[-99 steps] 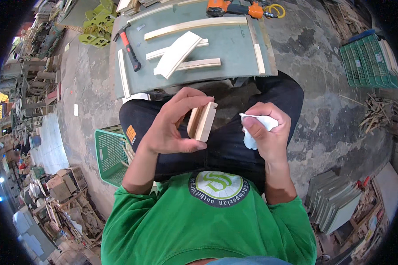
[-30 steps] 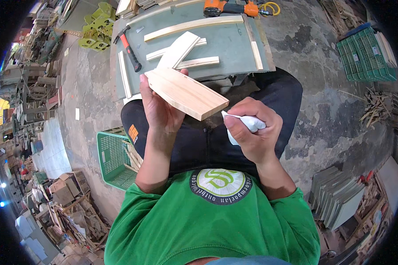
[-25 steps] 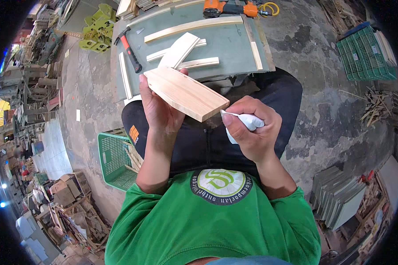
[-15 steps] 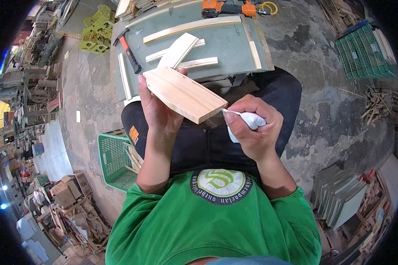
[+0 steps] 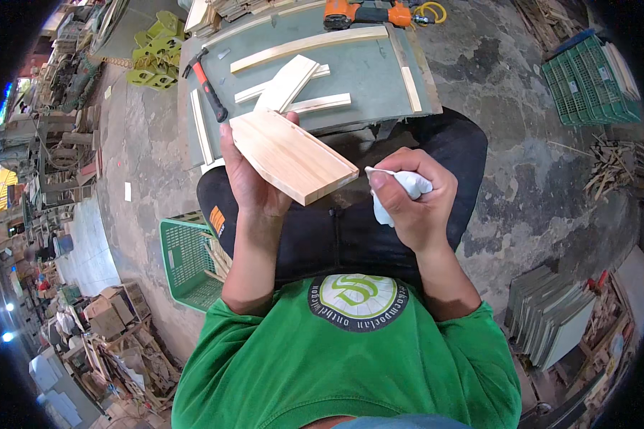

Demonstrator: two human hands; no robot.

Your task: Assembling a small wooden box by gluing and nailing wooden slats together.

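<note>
My left hand is closed round the far-left part of a pale wooden board, which it holds tilted above my lap. The board has slanted corners and a groove along one long edge. A soft white pouch with a narrow pointed tip is squeezed in my right hand. Its tip points at the board's right end, with a small gap between them. Beyond the board, a similar grooved board rests across light wooden strips on a grey-green work table.
On the table lie a hammer with a red and black handle and an orange and black power tool. A green crate holding wood strips stands at my left. Another green crate is at far right, above stacked panels.
The pouch's tip has come away from the board's end. The board has shifted slightly left and down, while my right hand has stayed nearly in place.
</note>
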